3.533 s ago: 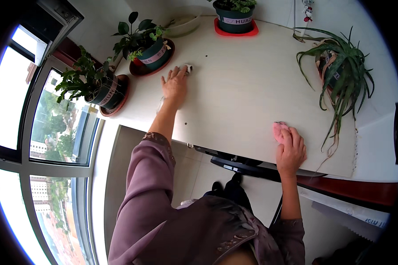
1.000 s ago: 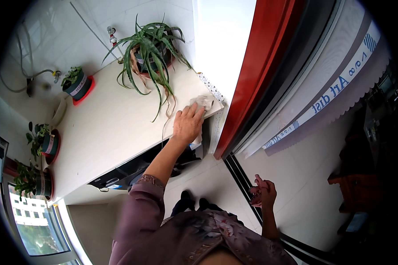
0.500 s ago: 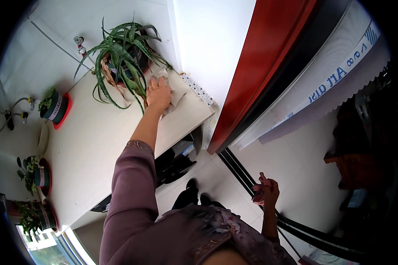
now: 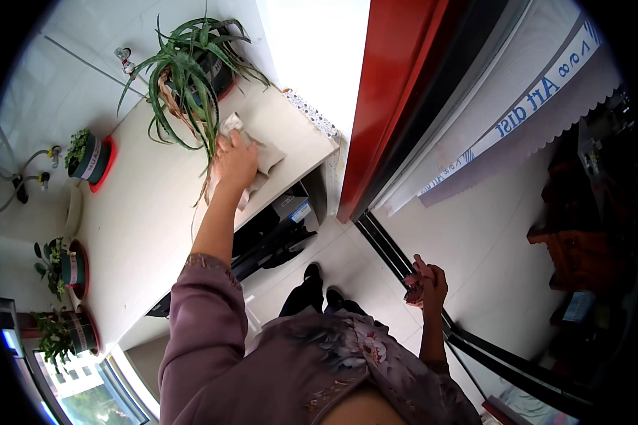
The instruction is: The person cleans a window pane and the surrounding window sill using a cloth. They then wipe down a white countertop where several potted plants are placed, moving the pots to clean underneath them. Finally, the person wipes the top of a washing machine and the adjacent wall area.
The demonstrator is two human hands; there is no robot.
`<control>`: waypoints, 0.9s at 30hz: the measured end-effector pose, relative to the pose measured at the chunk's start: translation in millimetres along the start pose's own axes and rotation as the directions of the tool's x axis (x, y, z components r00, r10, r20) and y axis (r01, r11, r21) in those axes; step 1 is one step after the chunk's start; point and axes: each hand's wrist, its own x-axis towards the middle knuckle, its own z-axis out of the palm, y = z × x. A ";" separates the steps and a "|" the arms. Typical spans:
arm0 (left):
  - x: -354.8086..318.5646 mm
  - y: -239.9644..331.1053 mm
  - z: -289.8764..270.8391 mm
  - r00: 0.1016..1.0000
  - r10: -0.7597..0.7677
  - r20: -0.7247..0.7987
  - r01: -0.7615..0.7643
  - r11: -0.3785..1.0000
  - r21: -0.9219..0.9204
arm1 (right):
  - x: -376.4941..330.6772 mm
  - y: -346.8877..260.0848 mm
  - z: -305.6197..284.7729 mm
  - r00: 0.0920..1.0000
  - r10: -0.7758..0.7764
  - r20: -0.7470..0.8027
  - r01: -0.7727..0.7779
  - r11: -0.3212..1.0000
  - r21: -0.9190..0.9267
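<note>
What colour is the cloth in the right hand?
The cloth is mostly dull pink, seen best in the head view.

Just left of the fingertips of your left hand point(image 4: 235, 161), the drooping leaves of the aloe plant point(image 4: 183, 71) bar a low sideways pass; ahead of the fingertips, its dark pot point(image 4: 224, 76) blocks the way to the tiled wall point(image 4: 99, 44). Right of the fingers, past the crumpled beige cloth point(image 4: 269, 160), bare countertop point(image 4: 280, 117) offers you passage as far as the patterned edging strip point(image 4: 310, 113). Farther left, beyond the leaves, a broad stretch lies open up to the small potted plant point(image 4: 92, 164). Right of your right hand's point(image 4: 434, 289) fingers, room is open above the floor point(image 4: 478, 244); the red door frame point(image 4: 390, 85) stands well ahead.
</note>
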 end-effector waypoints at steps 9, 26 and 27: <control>-82.8 21.6 20.8 0.974 0.188 -0.122 -0.190 0.982 0.001 | -29.4 33.8 -45.3 0.986 0.053 -0.157 -0.047 0.998 0.039; -130.8 22.7 14.7 0.798 0.512 -0.318 -0.536 0.844 0.016 | -20.9 4.5 -3.1 0.982 -0.090 0.163 0.088 0.996 0.020; -140.0 5.8 8.3 0.814 0.490 -0.313 -0.509 0.860 0.021 | -17.8 8.5 1.8 0.970 -0.123 0.209 0.118 0.992 0.035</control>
